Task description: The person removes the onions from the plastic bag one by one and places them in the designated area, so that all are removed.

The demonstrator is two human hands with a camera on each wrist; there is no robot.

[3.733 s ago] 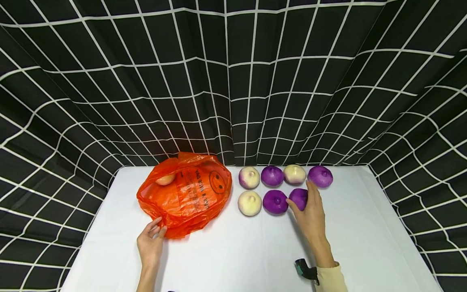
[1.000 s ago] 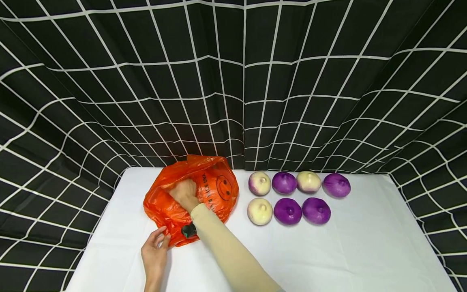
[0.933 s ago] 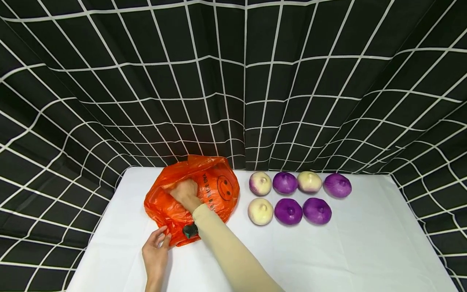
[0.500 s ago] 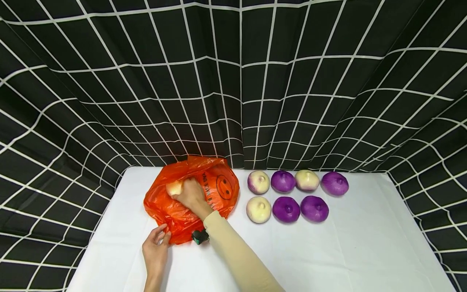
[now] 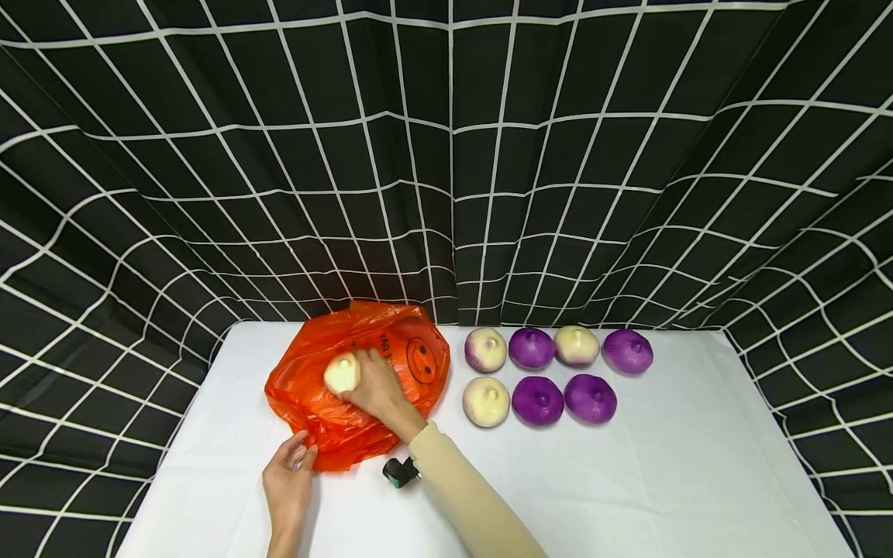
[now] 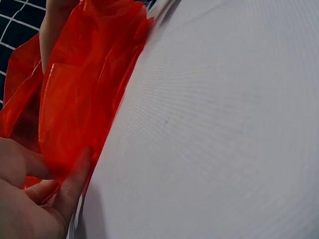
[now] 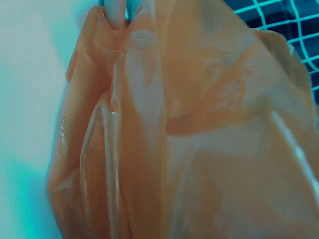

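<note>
A red-orange plastic bag [image 5: 349, 446] with a smiley print lies with its mouth facing me on the left side of the table. My left hand [image 5: 287, 477] pinches its near edge between thumb and fingers; the left wrist view shows the thumb behind the thin film [image 6: 94, 69]. Inside the bag's mouth, my right hand [image 5: 382, 391] holds a pale onion [image 5: 342, 374], fingers wrapped round its far right side. The bag's film [image 7: 214, 164] fills most of the right wrist view, hiding the right hand and the onion there.
Right of the bag, several onions stand in two rows: pale ones [image 5: 486, 402] and purple ones [image 5: 537, 401]. A white cloth [image 5: 628, 480] covers the table. Behind and at the sides hangs a black curtain [image 5: 488, 194] with a white grid.
After leaving a purple onion at the front row's right end, my right hand reached into the bag. It now lifts a pale onion toward the mouth. The left hand keeps the bag's edge.
</note>
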